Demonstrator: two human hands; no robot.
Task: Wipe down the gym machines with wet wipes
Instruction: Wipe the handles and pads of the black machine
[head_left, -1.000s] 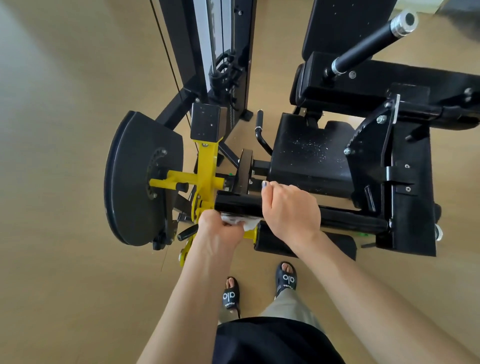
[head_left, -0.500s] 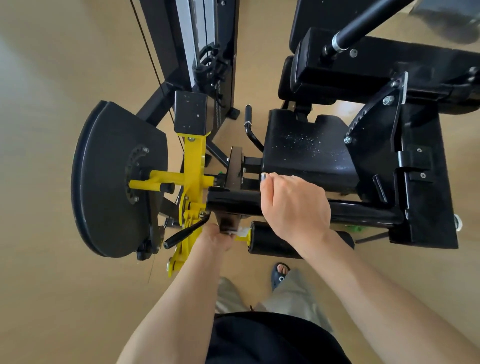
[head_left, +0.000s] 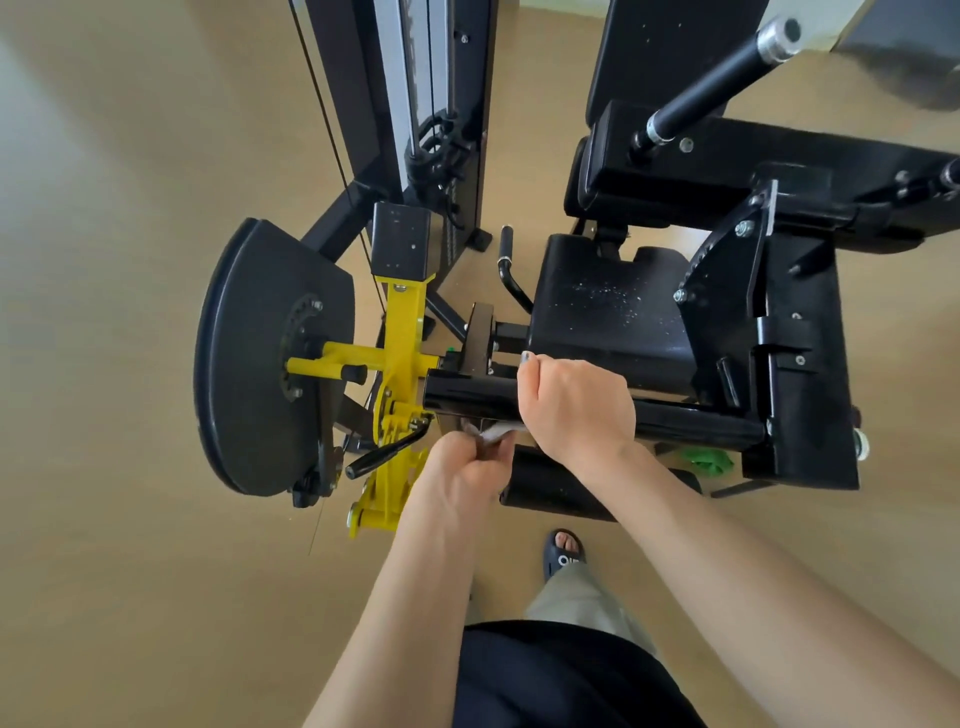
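Below the head camera stands a black gym machine (head_left: 800, 332) on a tan floor (head_left: 130, 571). Across its near side runs a glossy black bar (head_left: 467, 397), level from left to right. The person's right hand (head_left: 574, 402) is curled over the top of this bar, thumb toward the far side, gripping it near the middle. Just beneath the bar, the left hand (head_left: 460, 475) is closed round a crumpled white wet wipe (head_left: 496, 430), which pokes out above its knuckles and is pressed up against the underside of the bar, right beside the right hand. How the left fingers lie on the wipe is hidden by the back of the hand.

Left of the hands, a yellow bracket (head_left: 397, 364) joins the bar to a large black disc (head_left: 265, 358) that stands on edge. A short black lever (head_left: 384, 452) sticks out of the yellow part, just beside the left hand. Behind the bar lies the black seat pad (head_left: 602, 306), flecked with pale specks. A black handle with a silver cap (head_left: 727, 78) slants up at the far right. A cable (head_left: 332, 140) and upright frame (head_left: 431, 104) rise at the top centre. Something green (head_left: 704, 460) shows under the bar's right end. At the bottom, a foot in a dark sandal (head_left: 563, 556) stands on the floor.
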